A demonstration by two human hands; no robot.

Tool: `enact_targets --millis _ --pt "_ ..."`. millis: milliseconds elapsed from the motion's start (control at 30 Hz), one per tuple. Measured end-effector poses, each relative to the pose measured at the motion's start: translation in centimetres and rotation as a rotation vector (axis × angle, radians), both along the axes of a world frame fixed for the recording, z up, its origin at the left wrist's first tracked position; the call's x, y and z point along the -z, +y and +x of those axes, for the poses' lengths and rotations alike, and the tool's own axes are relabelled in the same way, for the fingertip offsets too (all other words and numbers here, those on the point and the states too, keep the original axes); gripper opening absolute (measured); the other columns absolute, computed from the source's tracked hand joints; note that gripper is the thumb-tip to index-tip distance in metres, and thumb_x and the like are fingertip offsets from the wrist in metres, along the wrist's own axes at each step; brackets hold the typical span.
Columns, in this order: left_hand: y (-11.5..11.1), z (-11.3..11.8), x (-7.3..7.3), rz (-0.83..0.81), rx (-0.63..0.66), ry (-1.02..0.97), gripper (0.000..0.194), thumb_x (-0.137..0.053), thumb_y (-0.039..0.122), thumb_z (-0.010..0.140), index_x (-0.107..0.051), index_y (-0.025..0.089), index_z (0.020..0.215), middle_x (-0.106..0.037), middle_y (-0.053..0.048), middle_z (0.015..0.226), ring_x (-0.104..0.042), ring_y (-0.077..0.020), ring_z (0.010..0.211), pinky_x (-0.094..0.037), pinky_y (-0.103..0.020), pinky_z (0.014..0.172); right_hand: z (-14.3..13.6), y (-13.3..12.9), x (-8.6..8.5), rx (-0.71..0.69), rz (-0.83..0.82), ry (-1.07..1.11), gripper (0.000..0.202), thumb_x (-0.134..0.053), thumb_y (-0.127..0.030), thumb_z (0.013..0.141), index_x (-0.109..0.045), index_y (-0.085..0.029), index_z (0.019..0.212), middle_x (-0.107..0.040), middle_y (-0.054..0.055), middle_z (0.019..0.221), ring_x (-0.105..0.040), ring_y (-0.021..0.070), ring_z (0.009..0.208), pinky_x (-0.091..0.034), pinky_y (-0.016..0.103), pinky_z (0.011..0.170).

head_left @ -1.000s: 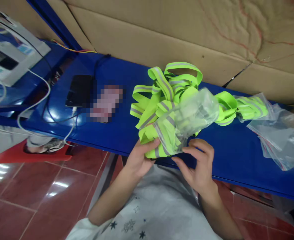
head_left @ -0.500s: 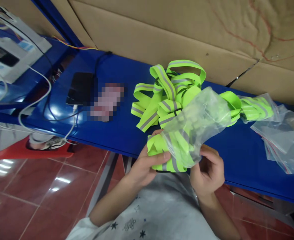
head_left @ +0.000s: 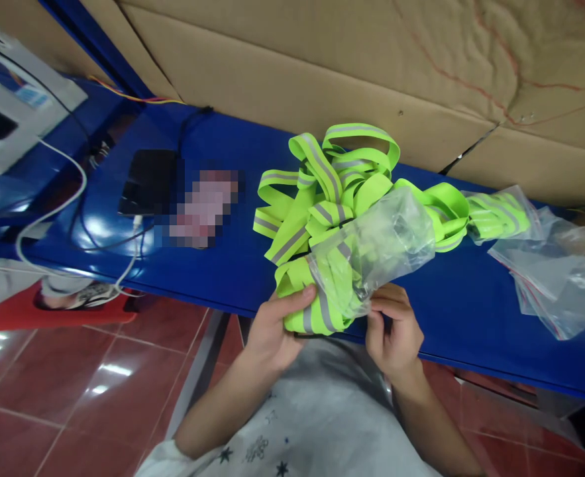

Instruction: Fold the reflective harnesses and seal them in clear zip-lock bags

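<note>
My left hand (head_left: 278,328) is closed round a folded bundle of neon yellow-green reflective strap (head_left: 317,317) with grey stripes, its thumb on top. The bundle's right part sits inside the mouth of a clear plastic bag (head_left: 396,228). My right hand (head_left: 394,328) pinches the near edge of that bag between thumb and fingers. Behind the bag, a loose heap of the same reflective straps (head_left: 324,172) lies on the blue table (head_left: 222,278). The far end of the bag overlaps the heap.
At the right lie a bagged strap bundle (head_left: 501,213) and several flat clear zip bags (head_left: 560,271). To the left are a black box-shaped device (head_left: 148,182) with a white cable (head_left: 136,252) and a blurred-out pinkish item (head_left: 205,209). A cardboard wall (head_left: 292,73) runs behind.
The bag has slid a little further over the folded strap bundle's right side. Both hands keep their hold, and the whole view has shifted slightly.
</note>
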State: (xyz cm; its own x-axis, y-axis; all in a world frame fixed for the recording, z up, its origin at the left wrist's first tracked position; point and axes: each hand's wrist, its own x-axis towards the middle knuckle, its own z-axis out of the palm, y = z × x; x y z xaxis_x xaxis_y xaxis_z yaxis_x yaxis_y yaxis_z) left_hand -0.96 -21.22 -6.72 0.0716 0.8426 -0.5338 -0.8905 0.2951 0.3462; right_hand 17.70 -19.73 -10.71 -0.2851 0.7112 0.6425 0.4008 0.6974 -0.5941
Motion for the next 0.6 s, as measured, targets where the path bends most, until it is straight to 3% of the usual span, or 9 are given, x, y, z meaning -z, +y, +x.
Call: enact_targets --millis 133,367,500,600 --pt "0.4 -0.3 0.1 -0.016 0.041 -0.068 0.067 -0.084 0.01 0.074 -0.066 0.016 0.139 -0.083 -0.004 0.093 -0.08 -0.0296 0.102 -0.061 -0.042 0.109 0.2 -0.3 0.1 0.039 -0.008 -0.085 0.027 -0.057 -0.005 0.097 -0.058 -0.021 0.118 -0.068 0.006 0.102 -0.067 0.0186 0.096 -0.059 0.034 0.081" --pt "0.4 0.3 0.7 -0.047 -0.061 -0.102 0.048 -0.07 0.007 0.089 -0.066 0.016 0.136 -0.083 -0.005 0.107 -0.081 -0.0177 0.091 -0.063 -0.03 0.102 -0.8 -1.1 0.3 0.016 -0.205 -0.1 0.025 -0.055 -0.007 0.099 -0.055 -0.022 0.119 -0.068 0.006 0.106 -0.068 0.0166 0.1 -0.058 0.029 0.085" --pt "0.2 0.7 0.4 -0.022 -0.04 -0.086 0.045 -0.073 0.012 0.089 -0.068 0.018 0.133 -0.082 -0.005 0.111 -0.08 -0.0182 0.093 -0.063 -0.031 0.103 -0.8 -1.4 0.0 -0.059 -0.213 -0.096 0.025 -0.053 -0.009 0.1 -0.054 -0.022 0.121 -0.067 0.007 0.107 -0.067 0.0175 0.1 -0.058 0.031 0.086" --pt "0.2 1.0 0.4 0.022 -0.048 -0.038 0.045 -0.081 0.019 0.085 -0.071 0.02 0.128 -0.082 -0.002 0.104 -0.079 -0.0186 0.092 -0.062 -0.031 0.102 -0.7 -1.3 -0.3 -0.113 -0.194 -0.05 0.024 -0.055 -0.021 0.101 -0.053 -0.02 0.125 -0.067 0.01 0.109 -0.067 0.021 0.101 -0.06 0.036 0.084"
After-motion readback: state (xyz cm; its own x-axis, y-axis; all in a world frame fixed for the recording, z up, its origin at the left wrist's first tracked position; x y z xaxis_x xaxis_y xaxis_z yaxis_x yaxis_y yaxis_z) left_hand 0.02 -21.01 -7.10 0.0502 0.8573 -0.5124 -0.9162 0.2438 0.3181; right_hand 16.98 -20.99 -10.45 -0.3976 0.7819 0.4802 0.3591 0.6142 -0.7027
